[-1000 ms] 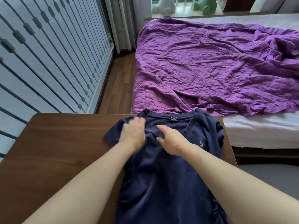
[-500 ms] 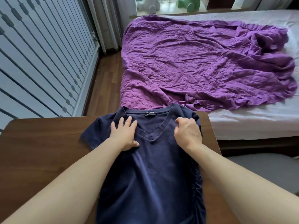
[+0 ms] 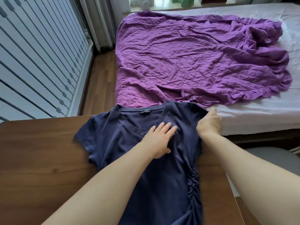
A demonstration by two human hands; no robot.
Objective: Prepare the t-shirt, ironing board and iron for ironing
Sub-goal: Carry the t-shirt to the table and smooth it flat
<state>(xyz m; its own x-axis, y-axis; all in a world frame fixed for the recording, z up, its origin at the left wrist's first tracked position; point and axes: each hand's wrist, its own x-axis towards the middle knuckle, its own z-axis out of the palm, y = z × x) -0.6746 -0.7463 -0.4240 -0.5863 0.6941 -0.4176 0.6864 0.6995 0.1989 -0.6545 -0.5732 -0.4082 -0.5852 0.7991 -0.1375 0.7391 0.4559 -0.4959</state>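
Your left hand (image 3: 159, 140), fingers spread, pins the navy t-shirt (image 3: 129, 143) flat on the wooden surface (image 3: 40, 159) so that your right hand (image 3: 209, 125), fingers pinching its far sleeve, can draw it smooth toward the bed (image 3: 259, 114).

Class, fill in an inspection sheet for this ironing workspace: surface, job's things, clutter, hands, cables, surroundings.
Surface: brown wooden table, bare left part.
Job's things: navy t-shirt lying front up, gathered along its right side; iron and ironing board not seen.
Clutter: nothing seen.
Hands: left hand flat on the chest; right hand gripping the shirt's right shoulder.
Cables: nothing seen.
Surroundings: bed with purple blanket beyond; slatted wall panel left.
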